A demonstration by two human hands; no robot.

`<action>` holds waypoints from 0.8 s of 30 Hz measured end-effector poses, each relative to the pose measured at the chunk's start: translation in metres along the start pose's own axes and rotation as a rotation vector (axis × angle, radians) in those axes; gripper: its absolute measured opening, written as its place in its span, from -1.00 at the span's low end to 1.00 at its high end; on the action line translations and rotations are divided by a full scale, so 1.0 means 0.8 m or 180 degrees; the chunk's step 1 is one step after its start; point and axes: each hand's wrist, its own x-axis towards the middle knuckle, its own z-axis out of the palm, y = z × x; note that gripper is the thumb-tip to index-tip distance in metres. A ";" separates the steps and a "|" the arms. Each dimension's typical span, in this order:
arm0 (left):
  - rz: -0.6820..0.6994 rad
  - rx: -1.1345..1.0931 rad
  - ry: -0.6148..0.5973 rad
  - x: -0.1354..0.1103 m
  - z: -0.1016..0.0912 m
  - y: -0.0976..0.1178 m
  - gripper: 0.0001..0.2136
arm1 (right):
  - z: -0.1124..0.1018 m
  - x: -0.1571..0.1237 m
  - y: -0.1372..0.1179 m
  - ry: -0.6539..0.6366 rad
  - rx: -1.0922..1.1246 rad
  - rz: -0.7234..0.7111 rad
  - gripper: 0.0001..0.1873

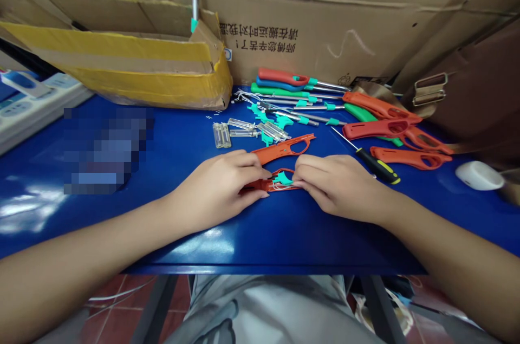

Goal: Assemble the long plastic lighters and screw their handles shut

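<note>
My left hand [231, 184] is closed around one end of an orange lighter casing half [266, 186], which lies open side up just above the blue table. A teal trigger [283, 178] and thin white wires sit inside this shell. At its other end, the fingers of my right hand [331, 184] are pinched together; the small part between the fingertips is hidden. Just beyond my hands lies a second orange casing half [284, 150], its near end partly covered by my left fingers. Behind it are clear plastic lighter fuel tanks [244, 130] and loose teal triggers [284, 121].
Metal lighter tubes [309, 108] and assembled lighters [282, 76] lie at the back. More orange casings [410, 157] and a black-yellow screwdriver [377, 165] are right, near a white object [479, 175]. A yellow-taped carton [162, 78] and power strip [36, 100] stand left.
</note>
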 end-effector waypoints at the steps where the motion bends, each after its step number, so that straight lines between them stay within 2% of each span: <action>1: -0.0006 -0.0025 0.0006 0.000 0.000 0.000 -0.83 | 0.000 0.000 0.000 0.0012 -0.0014 -0.0017 -0.76; 9: -0.0018 -0.0084 0.0055 0.001 0.001 -0.002 -0.83 | 0.006 0.001 0.004 -0.0022 0.0212 -0.0099 -0.73; 17: 0.0011 -0.0034 0.0082 0.000 0.002 0.002 -0.83 | 0.007 -0.001 0.003 0.0152 -0.0054 -0.0268 -0.74; 24: -0.0071 -0.0061 0.0018 0.000 0.000 0.004 -0.84 | 0.006 0.000 0.002 0.0049 -0.0365 -0.0483 -0.78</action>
